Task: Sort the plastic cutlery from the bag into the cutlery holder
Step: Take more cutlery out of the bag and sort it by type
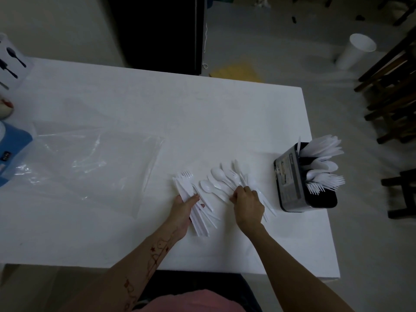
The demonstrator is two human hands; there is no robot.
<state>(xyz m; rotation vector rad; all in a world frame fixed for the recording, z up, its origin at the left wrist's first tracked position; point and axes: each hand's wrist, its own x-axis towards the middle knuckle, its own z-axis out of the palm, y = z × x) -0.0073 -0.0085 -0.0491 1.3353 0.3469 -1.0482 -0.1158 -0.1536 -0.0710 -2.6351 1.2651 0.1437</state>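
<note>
the left hand (184, 209) grips a bundle (199, 212) of white plastic cutlery, thumb on top and fingers under it, the handles fanning out toward the near edge and fork tines and knife tips pointing away. the right hand (247, 204) lies palm down on the loose pile (221, 180), fingertips curled and pinching at the handles of a few pieces; exactly which piece it has hold of cannot be told. spoons (217, 174) lie bowl-up between the two hands, with forks and knives mixed in just beyond the right hand.

the holder (299, 181), black with a label on its side, stands near the right edge of the white table (157, 104), just beside the pile. it already carries cutlery in separate clumps: forks (326, 182) nearest, spoons in the middle, knives (322, 146) at the far end, all leaning right.

the clear bag (90, 161) lies flat on the table's left part, well apart from the hands. a white cup (355, 51) stands on the floor beyond.
</note>
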